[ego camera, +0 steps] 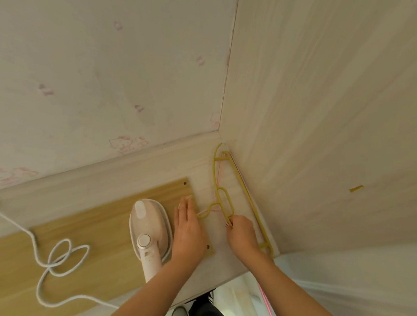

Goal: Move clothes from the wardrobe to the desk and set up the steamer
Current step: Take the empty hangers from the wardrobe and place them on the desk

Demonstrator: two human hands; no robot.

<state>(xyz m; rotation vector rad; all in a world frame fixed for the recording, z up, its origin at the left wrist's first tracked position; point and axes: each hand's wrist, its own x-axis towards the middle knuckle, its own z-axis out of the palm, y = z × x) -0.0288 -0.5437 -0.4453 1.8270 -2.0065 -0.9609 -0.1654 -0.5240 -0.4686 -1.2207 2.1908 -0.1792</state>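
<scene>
Our right hand (242,233) pinches the yellow hanger (244,193) lying along the desk's (218,268) right edge toward the far corner; our left hand (187,228) rests flat beside the steamer (149,228).

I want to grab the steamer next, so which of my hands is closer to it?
Left. The left hand lies flat on the desk, right beside the steamer. The right hand is farther off, pinching the hanger.
</scene>
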